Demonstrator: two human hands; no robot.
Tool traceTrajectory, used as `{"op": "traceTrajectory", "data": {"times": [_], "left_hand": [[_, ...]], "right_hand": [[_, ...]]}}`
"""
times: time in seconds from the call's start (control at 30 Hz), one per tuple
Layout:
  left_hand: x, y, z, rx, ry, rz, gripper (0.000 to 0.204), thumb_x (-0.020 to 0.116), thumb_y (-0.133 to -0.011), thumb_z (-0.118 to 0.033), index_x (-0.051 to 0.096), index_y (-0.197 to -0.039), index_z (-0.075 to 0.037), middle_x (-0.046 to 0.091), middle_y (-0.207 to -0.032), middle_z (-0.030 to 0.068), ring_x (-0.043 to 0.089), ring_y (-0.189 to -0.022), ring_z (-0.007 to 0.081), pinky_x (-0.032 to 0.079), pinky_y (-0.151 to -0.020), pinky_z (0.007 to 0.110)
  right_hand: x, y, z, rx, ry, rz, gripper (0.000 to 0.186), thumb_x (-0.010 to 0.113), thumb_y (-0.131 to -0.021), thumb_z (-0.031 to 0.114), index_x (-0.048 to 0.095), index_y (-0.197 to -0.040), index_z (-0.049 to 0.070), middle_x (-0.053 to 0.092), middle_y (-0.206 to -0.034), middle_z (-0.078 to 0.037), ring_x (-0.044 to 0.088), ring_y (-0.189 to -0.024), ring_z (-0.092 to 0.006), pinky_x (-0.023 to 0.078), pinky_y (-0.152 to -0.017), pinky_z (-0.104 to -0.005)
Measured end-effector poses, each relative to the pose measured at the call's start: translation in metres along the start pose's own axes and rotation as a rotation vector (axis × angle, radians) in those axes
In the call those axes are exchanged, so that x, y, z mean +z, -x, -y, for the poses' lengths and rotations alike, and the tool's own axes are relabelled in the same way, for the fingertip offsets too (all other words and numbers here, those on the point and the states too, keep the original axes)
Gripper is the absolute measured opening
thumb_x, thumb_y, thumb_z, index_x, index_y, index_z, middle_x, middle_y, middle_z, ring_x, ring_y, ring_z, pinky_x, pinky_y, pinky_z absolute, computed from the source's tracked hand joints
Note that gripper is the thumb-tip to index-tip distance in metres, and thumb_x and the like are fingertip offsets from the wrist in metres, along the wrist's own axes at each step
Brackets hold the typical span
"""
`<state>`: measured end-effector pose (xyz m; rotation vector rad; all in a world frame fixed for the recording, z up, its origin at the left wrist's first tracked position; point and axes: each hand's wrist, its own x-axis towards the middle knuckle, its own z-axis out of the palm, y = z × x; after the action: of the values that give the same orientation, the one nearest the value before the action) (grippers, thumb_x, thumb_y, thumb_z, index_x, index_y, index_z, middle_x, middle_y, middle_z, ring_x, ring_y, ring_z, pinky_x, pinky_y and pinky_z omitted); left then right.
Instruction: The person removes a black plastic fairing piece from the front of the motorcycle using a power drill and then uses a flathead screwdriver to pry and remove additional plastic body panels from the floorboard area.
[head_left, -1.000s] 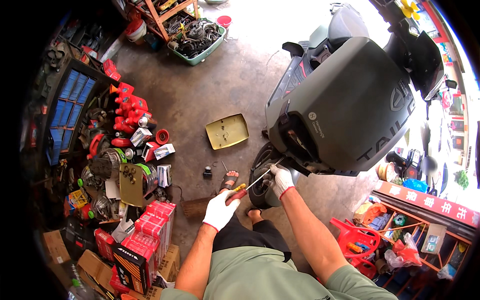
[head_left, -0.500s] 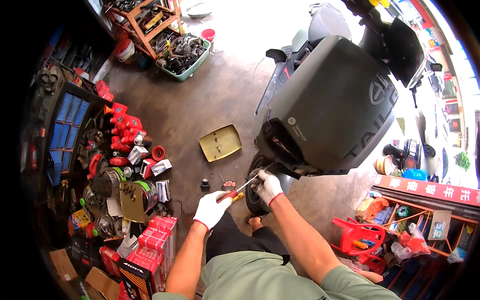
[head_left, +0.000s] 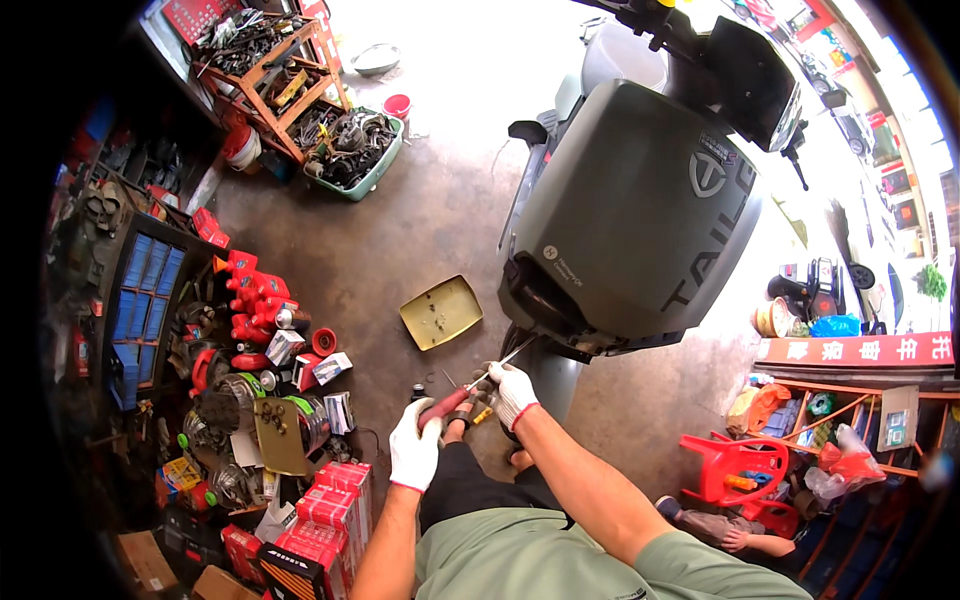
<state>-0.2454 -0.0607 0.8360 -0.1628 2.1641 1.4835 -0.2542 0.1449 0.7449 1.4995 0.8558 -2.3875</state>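
Note:
My left hand [head_left: 412, 445], in a white glove, grips the red handle [head_left: 445, 405] of a long screwdriver. My gloved right hand [head_left: 510, 392] holds its metal shaft just above the handle. The shaft angles up to the lower edge of a large dark grey box [head_left: 625, 200] on a scooter; whether the tip touches it is too small to tell. A yellow-handled tool [head_left: 482, 413] shows just below my right hand, beside my sandalled foot [head_left: 455, 425]. A yellow metal tray [head_left: 455, 305] with small parts lies on the floor ahead, left of the scooter.
Red bottles [head_left: 268, 285], boxes [head_left: 325, 500] and parts crowd the left. A tool rack [head_left: 270, 85] and green tub of metal parts [head_left: 375, 175] stand ahead-left. At right are a red plastic chair [head_left: 725, 470], an orange rack [head_left: 840, 440] and another person's hand [head_left: 737, 540] and leg.
Both my hands and the screwdriver have moved down toward my body, with my right hand nearer the handle. My view has shifted over the scooter, and more of the other person shows at lower right.

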Motion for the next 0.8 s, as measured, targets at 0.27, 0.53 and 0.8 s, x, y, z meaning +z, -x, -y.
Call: {"op": "traceTrajectory", "data": {"times": [0.27,0.53,0.8], "left_hand": [[0.003,-0.015,0.017,0.716,-0.437,-0.343,0.029,0.054,-0.099,-0.018,0.06,-0.121,0.0,0.066,-0.081,0.0101,0.063,-0.055,0.0179,0.049,-0.053,0.032],[0.003,-0.014,0.021,-0.062,0.002,-0.106,0.032,0.049,-0.102,-0.025,0.064,-0.115,0.001,0.066,-0.082,0.0072,0.06,-0.057,0.0173,0.05,-0.058,0.031],[-0.002,-0.014,0.01,-0.404,0.37,0.007,0.028,0.056,-0.098,-0.018,0.062,-0.118,0.001,0.064,-0.076,0.005,0.058,-0.054,0.0135,0.047,-0.052,0.028]], "right_hand": [[0.0,-0.004,-0.004,-0.022,-0.037,0.01,0.013,0.05,-0.102,0.014,0.058,-0.103,0.003,0.068,-0.086,-0.014,0.063,-0.062,-0.0213,0.055,-0.053,-0.0383],[-0.001,-0.007,-0.003,-0.01,0.025,0.0,0.014,0.049,-0.103,0.014,0.057,-0.106,0.003,0.067,-0.092,-0.013,0.065,-0.068,-0.0239,0.055,-0.058,-0.0387],[0.0,-0.006,0.0,-0.002,0.016,-0.012,0.015,0.048,-0.103,0.015,0.058,-0.106,0.004,0.068,-0.09,-0.012,0.064,-0.067,-0.0224,0.055,-0.059,-0.0379]]}}
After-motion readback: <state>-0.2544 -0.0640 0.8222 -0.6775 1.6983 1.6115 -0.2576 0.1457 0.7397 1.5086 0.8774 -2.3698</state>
